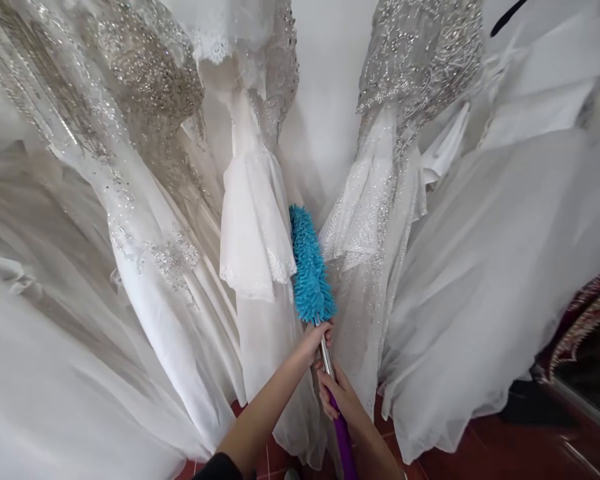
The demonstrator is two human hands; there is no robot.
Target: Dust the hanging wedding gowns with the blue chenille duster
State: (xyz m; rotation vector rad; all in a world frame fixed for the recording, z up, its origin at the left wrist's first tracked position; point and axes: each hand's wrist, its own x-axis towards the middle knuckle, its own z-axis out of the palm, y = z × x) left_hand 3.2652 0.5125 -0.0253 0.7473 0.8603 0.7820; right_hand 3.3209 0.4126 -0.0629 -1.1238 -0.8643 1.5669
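A duster with a fluffy blue head, a metal shaft and a purple handle points up and away from me, in the middle of the view. My left hand is closed round the metal shaft just below the blue head. Lower down, my right hand grips the shaft where it meets the purple handle. The blue head lies between a white lace-edged gown on its left and a sparkling white gown on its right. It seems to touch the left gown's hem edge.
Beaded gowns hang along the left, and a wide tulle skirt spreads at the right. Behind them is a white wall. Red floor tiles show below, with a dark red embroidered cloth at the right edge.
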